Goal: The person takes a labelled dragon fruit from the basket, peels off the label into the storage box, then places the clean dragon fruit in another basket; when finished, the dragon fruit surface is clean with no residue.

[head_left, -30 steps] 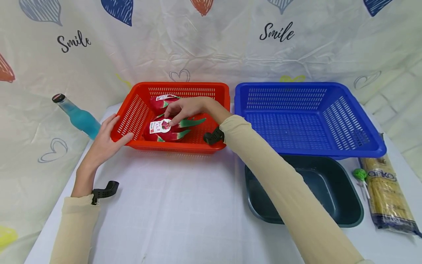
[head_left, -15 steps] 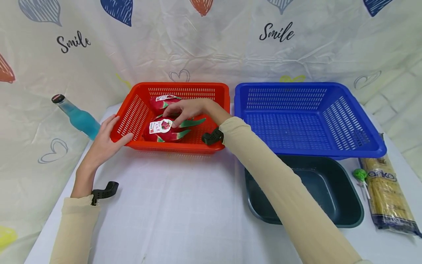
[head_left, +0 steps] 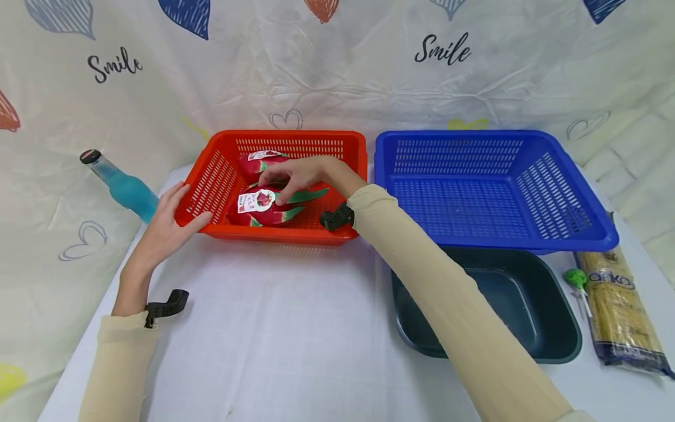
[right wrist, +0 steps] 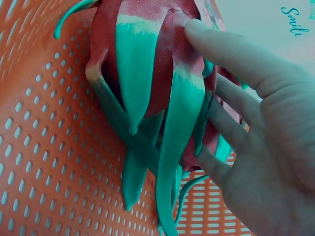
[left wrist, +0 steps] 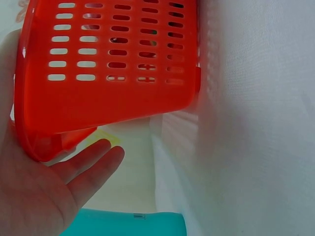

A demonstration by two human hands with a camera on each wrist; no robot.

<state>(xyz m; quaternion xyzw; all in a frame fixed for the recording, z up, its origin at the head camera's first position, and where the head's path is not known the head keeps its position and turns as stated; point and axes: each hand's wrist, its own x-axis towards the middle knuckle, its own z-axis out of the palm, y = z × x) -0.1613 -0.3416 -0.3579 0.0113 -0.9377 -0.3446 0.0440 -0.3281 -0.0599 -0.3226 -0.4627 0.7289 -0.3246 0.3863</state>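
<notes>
In the head view my left hand [head_left: 166,228] rests at the near left corner of the red basket [head_left: 285,234]. The left wrist view shows that hand's visible fingers straight, just past the basket's corner. Two dragon fruits lie inside this basket. My right hand [head_left: 297,176] holds the nearer dragon fruit [head_left: 248,218], which carries a white label, its thumb on the near side and its fingers reaching behind. Long green leaves hang from the fruit in the right wrist view. Partly hidden by this hand, the farther dragon fruit [head_left: 250,167] lies behind it.
A blue basket [head_left: 495,241] stands to the right, above a dark green tub [head_left: 572,346]. Beyond them lie a green lollipop [head_left: 576,278] and a noodle pack [head_left: 622,310]. A bottle of blue liquid [head_left: 129,193] is left of the red basket.
My right thumb has shifted slightly right on the nearer dragon fruit, showing more of its label. The left hand keeps its place at the basket corner.
</notes>
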